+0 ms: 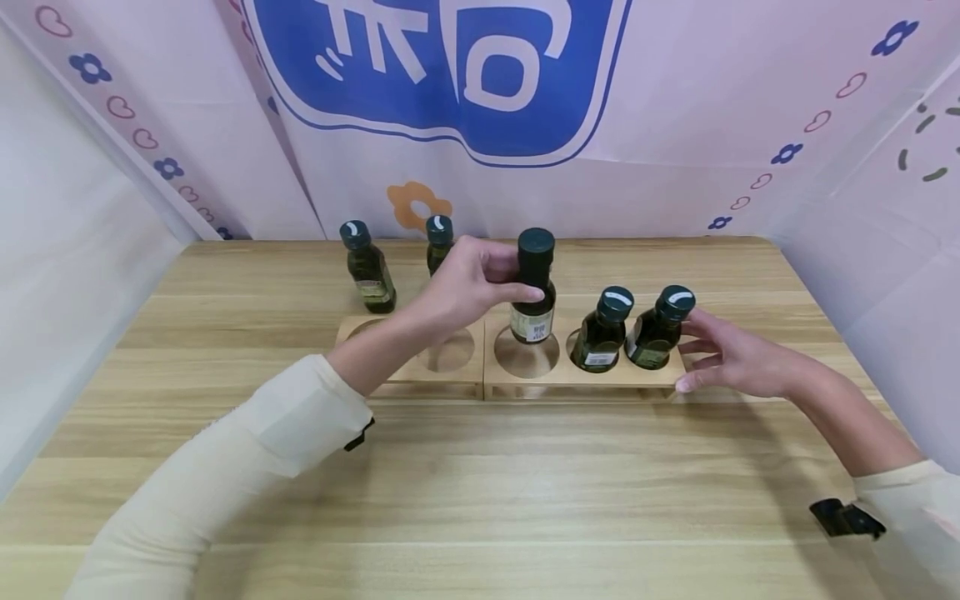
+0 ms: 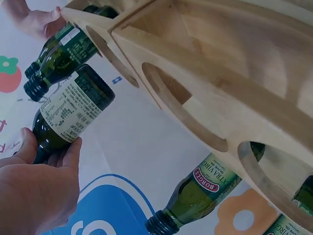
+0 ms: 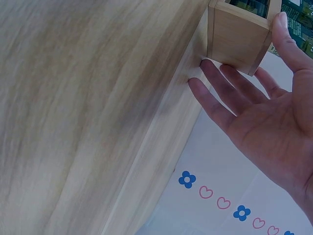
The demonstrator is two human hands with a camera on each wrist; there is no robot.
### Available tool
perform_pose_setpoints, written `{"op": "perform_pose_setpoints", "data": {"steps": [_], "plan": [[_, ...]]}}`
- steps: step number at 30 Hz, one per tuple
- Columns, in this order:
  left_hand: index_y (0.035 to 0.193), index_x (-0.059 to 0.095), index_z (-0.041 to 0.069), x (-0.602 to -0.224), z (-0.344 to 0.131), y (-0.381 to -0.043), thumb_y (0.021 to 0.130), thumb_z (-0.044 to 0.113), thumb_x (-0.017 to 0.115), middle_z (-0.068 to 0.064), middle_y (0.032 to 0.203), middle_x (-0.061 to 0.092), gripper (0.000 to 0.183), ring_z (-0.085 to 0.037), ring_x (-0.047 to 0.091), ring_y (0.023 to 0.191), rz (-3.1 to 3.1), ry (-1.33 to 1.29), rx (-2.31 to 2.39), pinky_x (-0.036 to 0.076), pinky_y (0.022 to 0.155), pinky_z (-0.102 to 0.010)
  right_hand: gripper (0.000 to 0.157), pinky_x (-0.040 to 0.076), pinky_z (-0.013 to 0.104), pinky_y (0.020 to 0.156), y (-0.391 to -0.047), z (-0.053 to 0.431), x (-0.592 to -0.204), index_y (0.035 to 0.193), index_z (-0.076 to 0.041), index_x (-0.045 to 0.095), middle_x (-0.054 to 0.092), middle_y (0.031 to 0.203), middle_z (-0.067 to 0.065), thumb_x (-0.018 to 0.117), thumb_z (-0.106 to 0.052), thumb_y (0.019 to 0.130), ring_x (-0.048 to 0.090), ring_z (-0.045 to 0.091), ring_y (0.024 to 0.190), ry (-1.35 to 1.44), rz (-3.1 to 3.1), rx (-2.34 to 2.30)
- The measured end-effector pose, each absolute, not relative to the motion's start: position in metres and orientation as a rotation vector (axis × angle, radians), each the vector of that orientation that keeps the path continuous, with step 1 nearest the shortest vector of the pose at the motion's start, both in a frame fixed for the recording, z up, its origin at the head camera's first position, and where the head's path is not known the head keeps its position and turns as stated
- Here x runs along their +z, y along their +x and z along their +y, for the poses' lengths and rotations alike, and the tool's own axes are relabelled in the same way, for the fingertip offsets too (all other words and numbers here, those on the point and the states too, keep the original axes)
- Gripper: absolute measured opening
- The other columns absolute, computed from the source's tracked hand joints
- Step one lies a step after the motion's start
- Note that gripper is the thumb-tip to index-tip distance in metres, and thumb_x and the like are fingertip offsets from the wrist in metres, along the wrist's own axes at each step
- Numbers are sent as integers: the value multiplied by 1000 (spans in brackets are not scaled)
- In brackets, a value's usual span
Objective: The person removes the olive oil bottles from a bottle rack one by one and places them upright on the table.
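Note:
My left hand [image 1: 476,283] grips a dark green olive oil bottle [image 1: 533,323] near its neck, thumb on the near side. The bottle is upright, its base over the left hole of the right-hand wooden rack [image 1: 502,379]. In the left wrist view, the held bottle [image 2: 73,107] shows a pale printed label. Two more olive oil bottles, one in the middle hole [image 1: 600,337] and one in the right hole [image 1: 657,333], stand in that rack. My right hand [image 1: 738,358] is at the rack's right end, thumb at its front corner, fingers extended in the right wrist view.
A second wooden rack [image 1: 408,371] with round holes adjoins on the left. Behind it, two olive oil bottles stand on the table, a left one [image 1: 371,279] and another [image 1: 437,246] partly hidden by my left hand. A printed cloth [image 1: 637,196] hangs behind the table.

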State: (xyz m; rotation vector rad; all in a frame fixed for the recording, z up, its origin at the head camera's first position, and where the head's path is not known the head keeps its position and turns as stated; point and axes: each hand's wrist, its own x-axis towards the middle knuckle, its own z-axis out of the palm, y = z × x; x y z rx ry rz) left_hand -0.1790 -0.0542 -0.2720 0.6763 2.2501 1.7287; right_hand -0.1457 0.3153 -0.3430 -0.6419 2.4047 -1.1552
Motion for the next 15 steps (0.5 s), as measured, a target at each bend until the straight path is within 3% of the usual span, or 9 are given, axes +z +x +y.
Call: {"op": "perform_pose_setpoints", "data": {"steps": [15], "plan": [[126,72,-3,-274,-56,-193,92,2,78,-18,116,76,34,-25,74,108,2296,614,1698,58,98,-32,86,53,55,101,-145,316,-343,154,6,28,39,152,38,82,-4,88,46,62,132,-650,2402,-1171]]}}
